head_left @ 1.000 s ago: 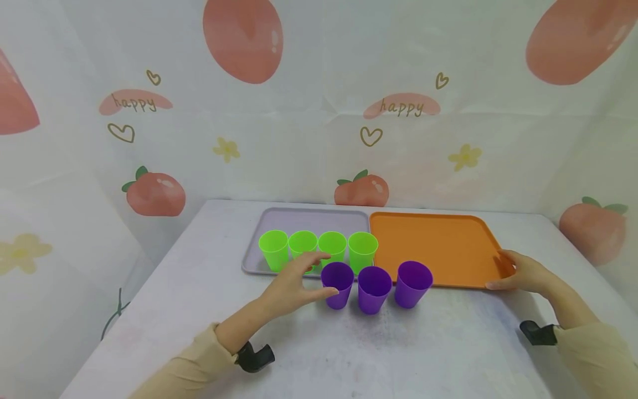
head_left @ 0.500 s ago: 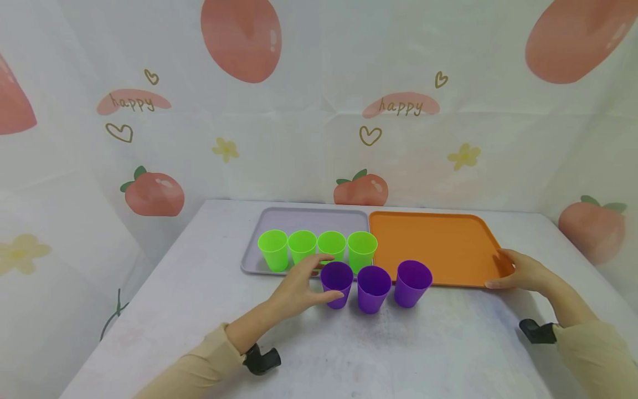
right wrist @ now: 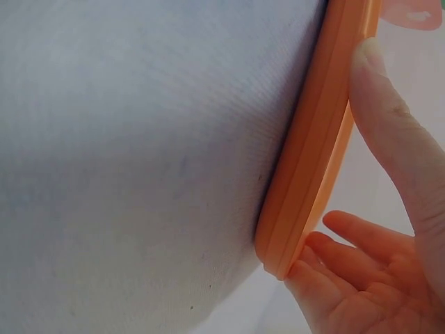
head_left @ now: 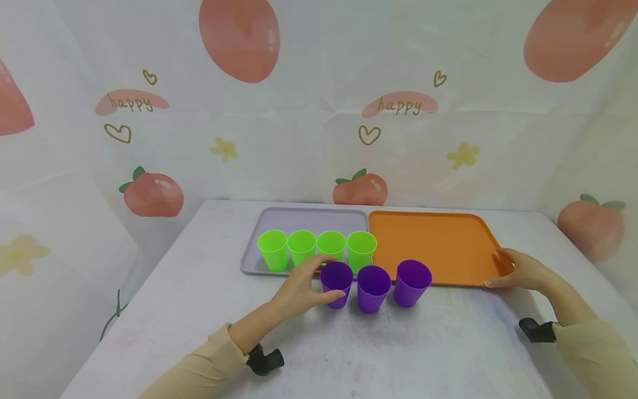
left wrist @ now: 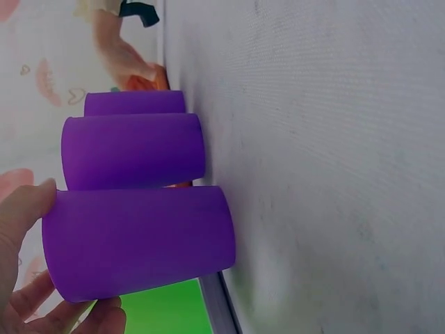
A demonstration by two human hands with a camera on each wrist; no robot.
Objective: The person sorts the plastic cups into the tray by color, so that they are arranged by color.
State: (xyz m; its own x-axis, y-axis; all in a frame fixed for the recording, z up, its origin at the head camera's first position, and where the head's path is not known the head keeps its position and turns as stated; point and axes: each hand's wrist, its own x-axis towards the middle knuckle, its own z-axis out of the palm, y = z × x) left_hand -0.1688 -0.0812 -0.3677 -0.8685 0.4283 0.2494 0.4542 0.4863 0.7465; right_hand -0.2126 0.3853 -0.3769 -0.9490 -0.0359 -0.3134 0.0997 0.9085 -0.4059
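My left hand [head_left: 298, 292] holds the leftmost purple cup [left wrist: 139, 240] near its rim. In the left wrist view the thumb lies at one side of the rim and the fingers [left wrist: 103, 316] at the other. This cup stands upright, first in a row with a middle purple cup [head_left: 373, 291] and a right purple cup [head_left: 412, 284]. Far to the right, my right hand [head_left: 528, 271] grips the front right corner of an orange tray [head_left: 433, 244]; its thumb [right wrist: 389, 115] presses on the rim and its fingers curl at the corner.
Several green cups [head_left: 362, 250] stand in a row on a grey tray [head_left: 314, 215], left of the orange tray and touching it. They are behind the purple cups. The white table [head_left: 379, 354] meets a patterned cloth [head_left: 299, 133] at the back.
My left hand has moved right and its thumb and fingers have come round the leftmost purple cup. The right hand, trays and other cups have kept their places.
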